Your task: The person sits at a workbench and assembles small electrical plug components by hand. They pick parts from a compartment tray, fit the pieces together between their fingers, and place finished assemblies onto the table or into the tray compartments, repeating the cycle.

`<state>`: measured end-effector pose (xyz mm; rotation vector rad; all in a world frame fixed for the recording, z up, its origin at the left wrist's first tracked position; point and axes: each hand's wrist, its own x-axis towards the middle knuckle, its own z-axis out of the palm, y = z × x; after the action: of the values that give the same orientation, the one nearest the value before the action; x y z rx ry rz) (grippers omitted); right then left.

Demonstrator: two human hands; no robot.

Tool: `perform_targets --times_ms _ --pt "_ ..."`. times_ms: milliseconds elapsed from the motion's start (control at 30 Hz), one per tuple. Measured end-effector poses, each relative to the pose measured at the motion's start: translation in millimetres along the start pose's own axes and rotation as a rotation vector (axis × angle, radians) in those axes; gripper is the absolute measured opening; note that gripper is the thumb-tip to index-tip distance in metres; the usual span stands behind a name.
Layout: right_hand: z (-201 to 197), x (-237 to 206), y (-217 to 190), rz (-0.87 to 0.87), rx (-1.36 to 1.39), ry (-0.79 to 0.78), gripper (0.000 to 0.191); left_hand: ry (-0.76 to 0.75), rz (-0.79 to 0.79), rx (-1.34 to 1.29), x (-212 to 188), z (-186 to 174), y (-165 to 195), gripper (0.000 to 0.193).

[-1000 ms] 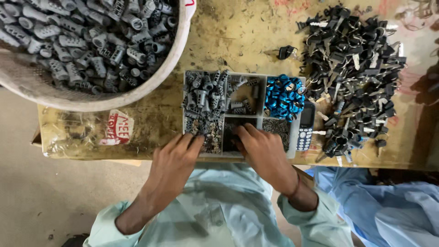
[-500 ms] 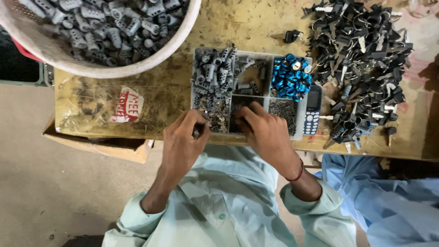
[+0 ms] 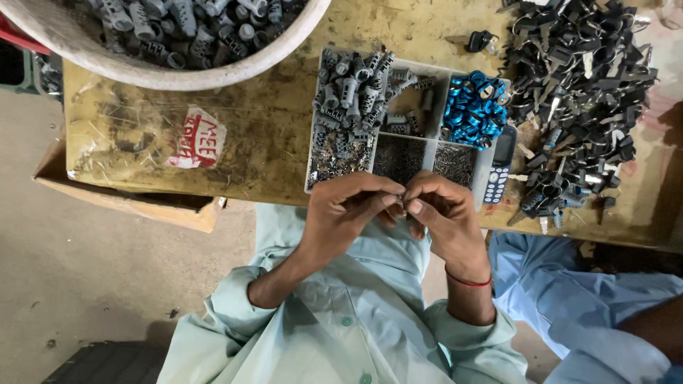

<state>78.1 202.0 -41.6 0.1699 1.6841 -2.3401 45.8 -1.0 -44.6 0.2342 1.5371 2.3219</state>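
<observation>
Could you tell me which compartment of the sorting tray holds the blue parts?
The far right compartment of the tray, beside the phone: its blue rings stand out, while the other compartments hold grey pieces or fine dark bits.

**benchrat:** so what are the hands doing here? Seen from the head cam looking straight down.

**pinchgrip:** both are pulled in close to the body, fingertips meeting in the middle. Left hand (image 3: 348,206) comes in from the lower left, forearm angled up, sleeve pushed to about the elbow, thumb and forefinger pinched together. Right hand (image 3: 442,213) mirrors it, wrist bent, red thread band around the wrist.

**benchrat:** touching each other?

**pinchgrip:** yep, tips of both hands are right against each other. Something tiny is pinched between them, too small to make out.
</observation>
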Motion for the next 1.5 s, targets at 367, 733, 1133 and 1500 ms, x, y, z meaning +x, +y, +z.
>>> perform_targets --times_ms 367,733,1133,1500 --pt "4.8 -2.4 -6.5 -0.040 -0.197 -0.048 0.010 0.035 0.080 0.217 1.2 0.1 6.6 0.014" --pt "17.0 -10.7 -8.9 0.010 -0.171 0.002 0.009 0.016 0.131 0.286 -2.9 0.0 19.1 0.018" --pt "20.0 2.5 -37.7 0.301 -0.022 -0.078 0.023 -0.146 -0.375 0.031 -1.6 -13.5 29.8 0.008" --pt "-29.0 9.5 -49.3 -0.154 -1.501 0.100 0.014 -0.077 -0.002 0.514 8.7 -7.1 3.0 0.013"
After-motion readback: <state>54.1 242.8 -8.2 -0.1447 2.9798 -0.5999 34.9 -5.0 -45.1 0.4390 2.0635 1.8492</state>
